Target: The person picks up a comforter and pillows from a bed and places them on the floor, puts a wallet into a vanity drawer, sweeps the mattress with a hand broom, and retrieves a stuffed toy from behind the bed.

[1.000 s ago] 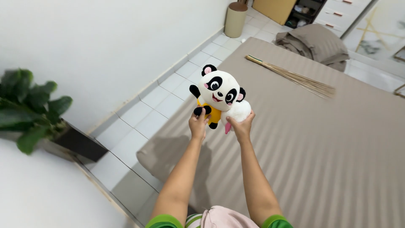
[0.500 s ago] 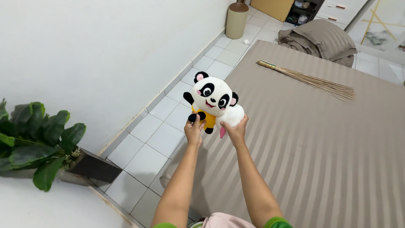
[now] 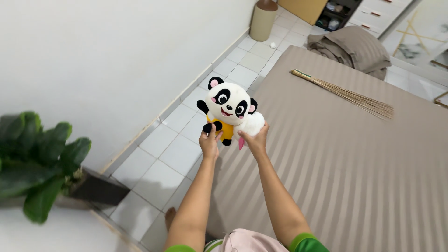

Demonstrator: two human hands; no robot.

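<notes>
Head view, looking down along both outstretched bare forearms.

Left hand: fingers curled and pinching the lower body of a white-and-black plush panda toy in a yellow outfit, gripping at the black paw and yellow fabric. Right hand: fingers closed around a second, round white fluffy plush piece pressed against the panda's right flank; a small pink strip hangs from it just beside the thumb. I cannot tell whether the white piece is joined to the panda or separate.

Panda toy position: held up in the air, upright, face toward the camera, tilted slightly. It sits over the boundary between the white tiled floor and the near corner of the bed with a taupe striped sheet.

Surroundings:
- A bundled stick broom of thin tan straws lies flat on the bed, well apart from the hands.
- A crumpled taupe blanket is heaped at the far end of the bed.
- A beige cylindrical bin with a brown lid stands on the floor against the white wall.
- A green broad-leaved plant, blurred, sits at the left edge on a dark ledge.
- Green sleeve cuffs and pink fabric show at the bottom edge.
</notes>
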